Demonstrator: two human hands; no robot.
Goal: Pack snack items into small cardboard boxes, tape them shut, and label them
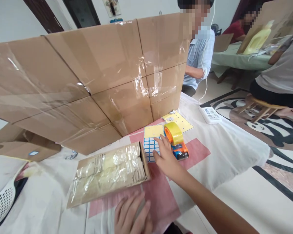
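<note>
My right hand reaches over a sheet of white labels with blue borders, its fingers stretched and apart. Whether the fingertips touch the sheet I cannot tell. Just right of the fingers stands an orange and blue tape dispenser with a roll of yellowish tape. At the bottom of the view, my left hand is near the table with loosely spread fingers and nothing visible in it. A taped cardboard box lies between the left hand and the tall cardboard partition.
Yellow dotted paper lies by the partition's foot. A white boxy device with a cable sits at the table edge. An open carton and a white perforated basket are at left. A person sits behind the partition; others sit farther right.
</note>
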